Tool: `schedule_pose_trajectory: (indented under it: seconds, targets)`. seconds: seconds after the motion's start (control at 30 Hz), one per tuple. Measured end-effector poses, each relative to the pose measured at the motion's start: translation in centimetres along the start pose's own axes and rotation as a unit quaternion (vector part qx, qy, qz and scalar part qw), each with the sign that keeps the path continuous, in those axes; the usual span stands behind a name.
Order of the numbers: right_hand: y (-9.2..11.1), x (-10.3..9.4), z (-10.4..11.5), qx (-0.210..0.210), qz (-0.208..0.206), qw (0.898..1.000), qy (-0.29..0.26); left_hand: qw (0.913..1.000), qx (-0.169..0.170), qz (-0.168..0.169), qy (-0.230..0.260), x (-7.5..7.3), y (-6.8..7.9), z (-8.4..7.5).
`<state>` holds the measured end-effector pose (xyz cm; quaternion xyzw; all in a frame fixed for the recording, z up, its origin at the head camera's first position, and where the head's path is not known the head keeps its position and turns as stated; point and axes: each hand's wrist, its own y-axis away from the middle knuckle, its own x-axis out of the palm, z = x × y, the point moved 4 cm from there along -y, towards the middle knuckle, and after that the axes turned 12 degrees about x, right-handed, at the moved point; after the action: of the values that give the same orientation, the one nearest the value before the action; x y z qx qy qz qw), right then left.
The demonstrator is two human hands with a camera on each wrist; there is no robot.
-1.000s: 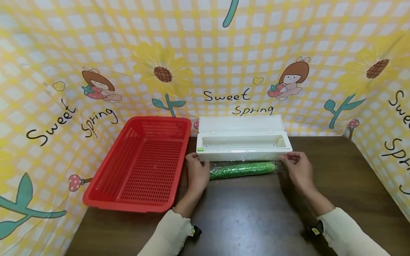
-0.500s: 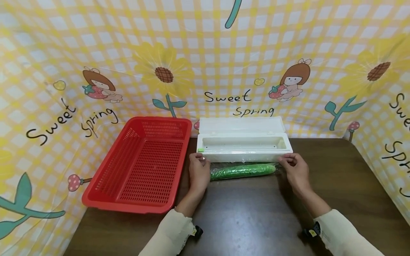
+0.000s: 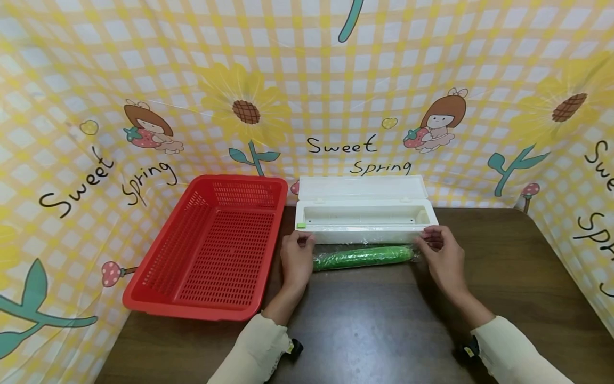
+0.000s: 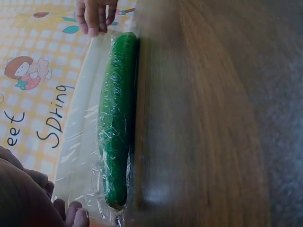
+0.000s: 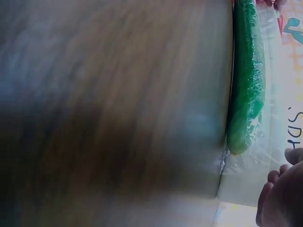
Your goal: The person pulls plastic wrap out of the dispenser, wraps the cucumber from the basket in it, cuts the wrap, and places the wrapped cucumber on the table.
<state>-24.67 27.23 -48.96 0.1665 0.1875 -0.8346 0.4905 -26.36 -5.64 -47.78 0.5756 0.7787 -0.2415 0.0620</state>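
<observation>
A green cucumber (image 3: 363,257) lies lengthwise along the front of a white cling film dispenser (image 3: 357,236), whose lid stands raised. Clear cling film (image 4: 85,142) covers the cucumber and stretches from it up to the dispenser's front, wrinkled at the ends. At the dispenser's left front corner, my left hand (image 3: 296,261) pinches the film's edge between thumb and fingers. My right hand (image 3: 446,258) does the same near the right front corner, just past the cucumber's paler end. In the right wrist view its fingertips sit close to the film beyond that end.
A red perforated plastic basket (image 3: 220,256) stands just left of my left hand. The brown wooden table (image 3: 364,325) reaches toward me. Behind everything hangs a yellow checked cloth (image 3: 336,80). A small green slider (image 3: 301,225) sits on the dispenser's left front edge.
Both hands have shifted only slightly; the right fingers now sit a little higher at the dispenser's front corner. The cucumber and basket stay in place.
</observation>
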Motion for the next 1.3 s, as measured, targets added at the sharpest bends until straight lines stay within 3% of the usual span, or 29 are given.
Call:
schedule_pose_trajectory:
  seconds: [0.2,0.37,0.7,0.83,1.1,1.3]
  targets:
    - [0.2,0.1,0.3,-0.058,-0.01,0.998,-0.013,0.9995,0.012,-0.007,0.027,0.2,0.0,0.2]
    - [0.4,0.0,0.2,-0.076,-0.003,0.997,-0.009,0.9985,0.028,0.003,0.046,0.6,0.1,0.1]
    - [0.4,0.0,-0.4,-0.08,0.083,0.992,-0.043,0.9959,0.09,0.011,0.004,0.4,0.2,-0.5]
    - [0.4,0.1,-0.4,-0.123,0.101,0.987,-0.028,0.9947,0.101,0.014,-0.006,0.2,0.4,-0.6]
    - [0.7,-0.6,-0.4,-0.199,0.096,0.975,-0.011,0.9904,0.13,0.043,0.02,0.0,0.6,-0.3]
    - [0.6,-1.2,-0.1,-0.259,0.088,0.96,0.059,0.9851,0.148,0.087,0.011,-0.2,0.9,-0.4]
